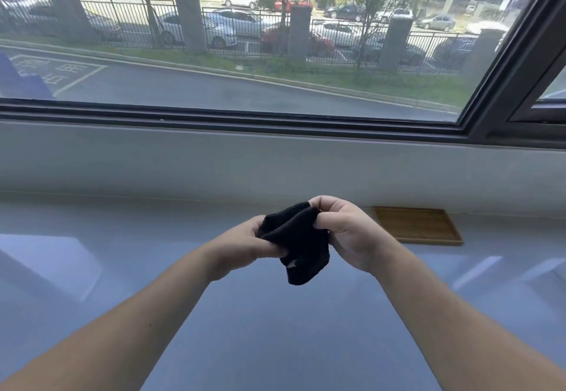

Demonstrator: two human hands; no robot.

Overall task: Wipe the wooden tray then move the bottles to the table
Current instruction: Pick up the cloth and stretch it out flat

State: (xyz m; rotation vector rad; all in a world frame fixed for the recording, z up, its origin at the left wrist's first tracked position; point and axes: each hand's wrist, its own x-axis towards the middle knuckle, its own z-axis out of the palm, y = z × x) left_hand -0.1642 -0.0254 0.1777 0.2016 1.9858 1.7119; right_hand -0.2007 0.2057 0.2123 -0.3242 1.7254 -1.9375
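Observation:
A crumpled black cloth [298,245] hangs between both hands above the glossy white table [275,329]. My left hand [242,245] pinches its left side. My right hand [346,231] grips its upper right edge. The wooden tray [418,225] lies flat on the table to the right of my right hand, close to the wall, with nothing on it. No bottles are in view.
A grey sill wall [214,164] rises behind the table under a large window [245,38] with a dark frame. The table surface reflects the window light.

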